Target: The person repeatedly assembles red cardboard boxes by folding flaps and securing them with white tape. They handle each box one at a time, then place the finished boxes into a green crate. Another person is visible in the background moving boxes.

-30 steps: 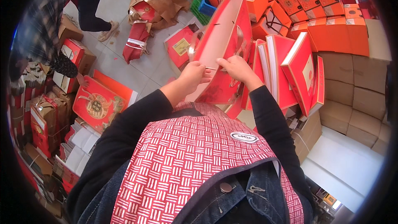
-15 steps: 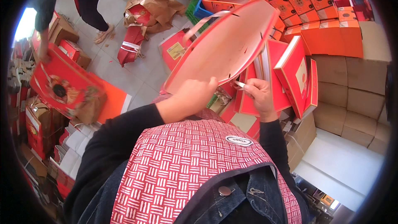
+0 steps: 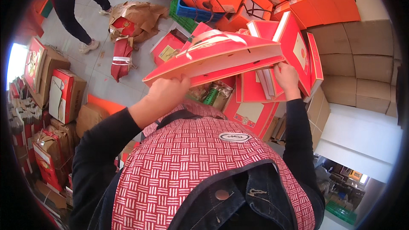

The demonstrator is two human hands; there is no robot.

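Note:
A red paper gift bag (image 3: 170,70) with a pale inside lies across in front of me, its long mouth facing me and narrowed. A whitish ribbon handle (image 3: 232,38) loops over its far side. My left hand (image 3: 168,93) grips the near rim at the left end, fingers bent over the edge. At the other end, my right hand (image 3: 287,77) holds the bag's right corner between thumb and fingers. Behind and below the bag, close to my right hand, lean several red flat boxes (image 3: 300,49) with cream labels.
Orange boxes (image 3: 336,4) are stacked at the far right, above brown cartons (image 3: 336,55). A blue crate (image 3: 191,12) and crumpled brown paper (image 3: 140,15) sit farther off. Wrapped bundles (image 3: 51,157) crowd the left. A person's dark-trousered legs (image 3: 70,10) stand at the far left.
The bag has come down and its wide mouth has narrowed. My right hand has left a small white piece and moved to the bag's corner. The other person has moved away leftward.

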